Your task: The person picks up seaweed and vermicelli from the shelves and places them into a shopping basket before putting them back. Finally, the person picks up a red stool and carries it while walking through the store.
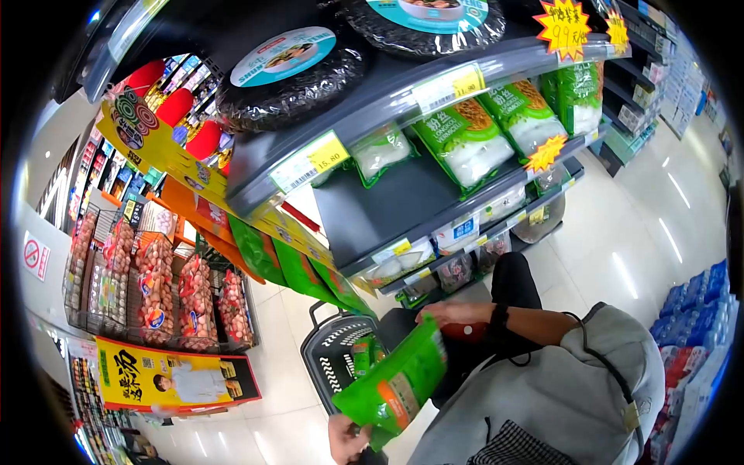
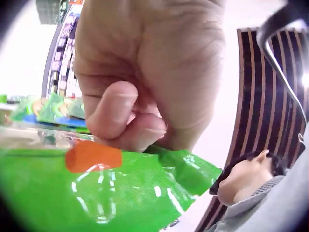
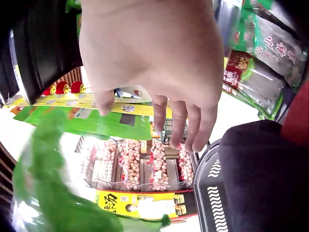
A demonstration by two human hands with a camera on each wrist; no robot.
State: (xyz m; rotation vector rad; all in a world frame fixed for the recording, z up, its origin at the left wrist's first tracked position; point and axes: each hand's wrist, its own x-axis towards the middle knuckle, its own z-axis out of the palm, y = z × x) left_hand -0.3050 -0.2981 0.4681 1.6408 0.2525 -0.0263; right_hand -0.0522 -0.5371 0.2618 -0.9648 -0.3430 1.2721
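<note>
A green plastic food packet (image 1: 395,380) with an orange patch on its face is held up over the floor. My left hand (image 1: 349,438) pinches it at its lower end, and the left wrist view shows the curled fingers (image 2: 120,111) at the packet's edge. Close to the packet's upper end is my right hand (image 1: 457,313), which has a dark band at its wrist. Its fingers (image 3: 178,121) hang straight and apart with nothing between them in the right wrist view. A dark grey shopping basket (image 1: 316,345) stands beside the packet, with green packets (image 1: 363,355) inside.
A shelf unit (image 1: 364,209) rises ahead with green vermicelli bags (image 1: 465,143) and round dark seaweed packs (image 1: 291,77). Yellow and green hanging signs (image 1: 263,256) jut from its side. Wire racks of netted eggs (image 1: 155,279) stand left. Shrink-wrapped bottles (image 1: 697,306) are stacked right.
</note>
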